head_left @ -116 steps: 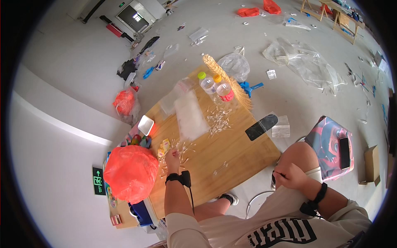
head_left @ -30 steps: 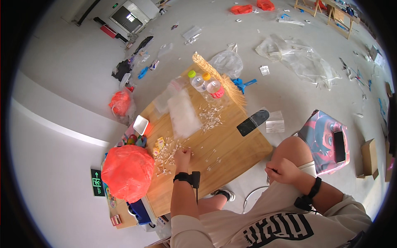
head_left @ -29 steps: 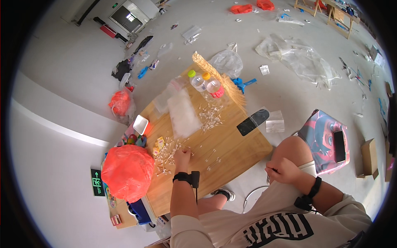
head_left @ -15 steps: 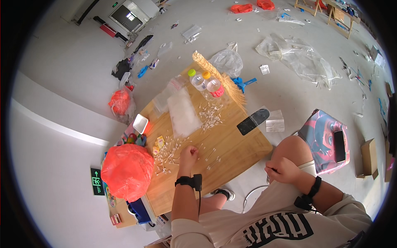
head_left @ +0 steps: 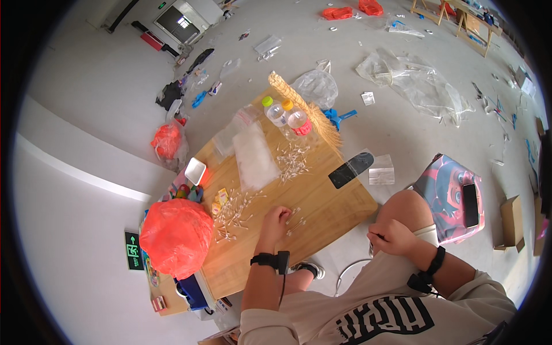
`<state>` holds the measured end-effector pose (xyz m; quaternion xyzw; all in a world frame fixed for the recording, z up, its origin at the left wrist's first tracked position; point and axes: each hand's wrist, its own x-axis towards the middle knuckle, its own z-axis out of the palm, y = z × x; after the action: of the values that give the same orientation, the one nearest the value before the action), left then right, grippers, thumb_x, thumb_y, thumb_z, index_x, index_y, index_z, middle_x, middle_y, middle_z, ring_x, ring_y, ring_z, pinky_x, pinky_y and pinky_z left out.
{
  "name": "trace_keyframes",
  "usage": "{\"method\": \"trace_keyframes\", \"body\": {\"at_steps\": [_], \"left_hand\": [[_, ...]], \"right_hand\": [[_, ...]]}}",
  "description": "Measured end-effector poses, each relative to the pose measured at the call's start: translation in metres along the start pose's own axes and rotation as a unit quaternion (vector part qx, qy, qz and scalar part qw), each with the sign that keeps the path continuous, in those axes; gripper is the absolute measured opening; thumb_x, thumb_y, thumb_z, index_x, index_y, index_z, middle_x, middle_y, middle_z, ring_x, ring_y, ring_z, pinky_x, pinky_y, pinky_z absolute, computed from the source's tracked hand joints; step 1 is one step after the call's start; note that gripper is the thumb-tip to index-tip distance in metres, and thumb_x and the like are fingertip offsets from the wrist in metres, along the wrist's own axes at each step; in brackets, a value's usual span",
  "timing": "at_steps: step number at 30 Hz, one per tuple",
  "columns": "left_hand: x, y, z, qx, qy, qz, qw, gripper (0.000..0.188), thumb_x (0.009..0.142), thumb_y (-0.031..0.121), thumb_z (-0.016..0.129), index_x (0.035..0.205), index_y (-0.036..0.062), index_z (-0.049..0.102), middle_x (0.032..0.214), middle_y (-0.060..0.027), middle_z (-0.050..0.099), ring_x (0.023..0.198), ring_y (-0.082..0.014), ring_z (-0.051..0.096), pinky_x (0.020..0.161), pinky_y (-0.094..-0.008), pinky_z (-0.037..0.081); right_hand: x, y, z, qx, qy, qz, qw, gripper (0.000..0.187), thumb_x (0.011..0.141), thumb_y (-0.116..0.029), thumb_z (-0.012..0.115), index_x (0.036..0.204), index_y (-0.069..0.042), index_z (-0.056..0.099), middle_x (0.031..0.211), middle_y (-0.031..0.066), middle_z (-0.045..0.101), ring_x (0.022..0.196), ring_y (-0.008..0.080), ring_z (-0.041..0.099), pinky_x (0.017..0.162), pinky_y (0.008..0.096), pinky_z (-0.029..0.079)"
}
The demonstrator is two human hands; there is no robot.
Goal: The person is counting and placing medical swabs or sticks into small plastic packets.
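Note:
My left hand is low over the wooden table, fingers pinched together; whatever is between them is too small to make out. Right beside its fingertips lies a small group of cotton swabs. A larger scattered pile of cotton swabs spreads to its left, and another heap of swabs lies farther back. My right hand rests closed by my thigh, with a small dark bit showing at the fingers that I cannot identify.
Around the piles are a clear plastic bag, two bottles, a straw broom, a dark rounded sheet, a white tray, a yellow box and a red plastic bag. A patterned stool carries a phone.
My left hand has moved right, from the edge of the larger swab pile to the small group of swabs. My right hand has stayed in place.

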<state>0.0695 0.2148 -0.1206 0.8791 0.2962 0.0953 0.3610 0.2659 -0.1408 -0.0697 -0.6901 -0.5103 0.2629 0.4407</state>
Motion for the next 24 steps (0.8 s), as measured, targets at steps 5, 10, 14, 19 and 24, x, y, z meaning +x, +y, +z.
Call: {"method": "trace_keyframes", "body": {"at_steps": [5, 10, 14, 19, 24], "left_hand": [[-0.006, 0.016, 0.004, -0.004, -0.028, 0.003, 1.0, 0.01, 0.094, 0.002, 0.065, 0.103, 0.0022, 0.07, 0.093, -0.012, 0.069, 0.081, -0.0217, 0.067, 0.074, -0.0318, 0.053], [-0.009, 0.01, -0.001, -0.019, -0.043, 0.008, 0.999, 0.01, 0.094, 0.002, 0.065, 0.102, 0.0017, 0.07, 0.094, -0.0122, 0.069, 0.081, -0.0231, 0.066, 0.073, -0.0326, 0.052], [-0.002, 0.011, -0.004, -0.037, -0.092, -0.001, 0.995, 0.01, 0.094, 0.005, 0.066, 0.101, 0.0021, 0.072, 0.092, -0.0093, 0.068, 0.078, -0.0176, 0.065, 0.071, -0.0288, 0.052], [0.017, -0.03, -0.015, 0.01, 0.104, -0.031, 0.994, 0.014, 0.092, 0.006, 0.068, 0.105, 0.0034, 0.071, 0.094, -0.009, 0.069, 0.078, -0.0196, 0.065, 0.072, -0.0317, 0.053], [0.026, -0.088, -0.058, 0.161, 0.316, -0.03, 0.934, 0.016, 0.089, 0.005, 0.068, 0.105, 0.0058, 0.067, 0.099, -0.0116, 0.067, 0.091, -0.0286, 0.066, 0.08, -0.0412, 0.053]], "right_hand": [[0.001, -0.002, -0.001, -0.004, 0.001, 0.004, 1.0, 0.022, 0.095, -0.019, 0.062, 0.078, -0.004, 0.059, 0.061, 0.0184, 0.056, 0.058, 0.0408, 0.056, 0.054, 0.0493, 0.043], [0.003, -0.006, -0.001, -0.003, -0.01, 0.003, 1.0, 0.023, 0.095, -0.019, 0.062, 0.078, -0.004, 0.058, 0.061, 0.0181, 0.056, 0.058, 0.0409, 0.057, 0.055, 0.0494, 0.043], [0.001, 0.001, -0.002, 0.005, 0.002, 0.002, 1.0, 0.023, 0.095, -0.018, 0.062, 0.077, -0.004, 0.058, 0.062, 0.018, 0.056, 0.059, 0.0408, 0.056, 0.055, 0.0491, 0.043], [0.002, 0.001, -0.004, 0.012, -0.002, 0.005, 1.0, 0.022, 0.094, -0.017, 0.062, 0.077, -0.004, 0.057, 0.062, 0.0173, 0.056, 0.059, 0.0398, 0.056, 0.055, 0.048, 0.043], [0.005, 0.003, -0.002, 0.031, 0.001, 0.002, 1.0, 0.022, 0.094, -0.016, 0.061, 0.076, -0.003, 0.057, 0.061, 0.0165, 0.056, 0.059, 0.0386, 0.056, 0.055, 0.0466, 0.043]]}}
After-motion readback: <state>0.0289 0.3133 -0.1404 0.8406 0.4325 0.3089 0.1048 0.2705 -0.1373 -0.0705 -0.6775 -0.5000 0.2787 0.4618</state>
